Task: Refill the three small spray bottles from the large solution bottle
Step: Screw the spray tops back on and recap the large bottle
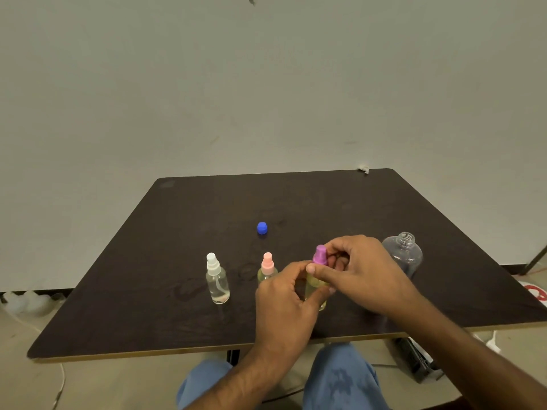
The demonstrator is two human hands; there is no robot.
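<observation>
A small yellowish spray bottle point(314, 288) stands near the table's front edge. My left hand point(284, 306) is wrapped around its body. My right hand point(359, 270) pinches its purple spray cap point(320, 255) at the top. Just left of it, partly hidden behind my left hand, a pink-capped spray bottle point(267, 269) holds yellowish liquid. Further left stands a clear spray bottle with a white cap point(217, 281). The large clear solution bottle point(404, 253) stands open behind my right hand, with its blue cap point(262, 228) lying apart on the table.
The dark table point(177, 232) stands against a plain wall. My knees in blue trousers point(340, 377) are below the front edge. Cables and a dark box point(420, 362) lie on the floor at the right.
</observation>
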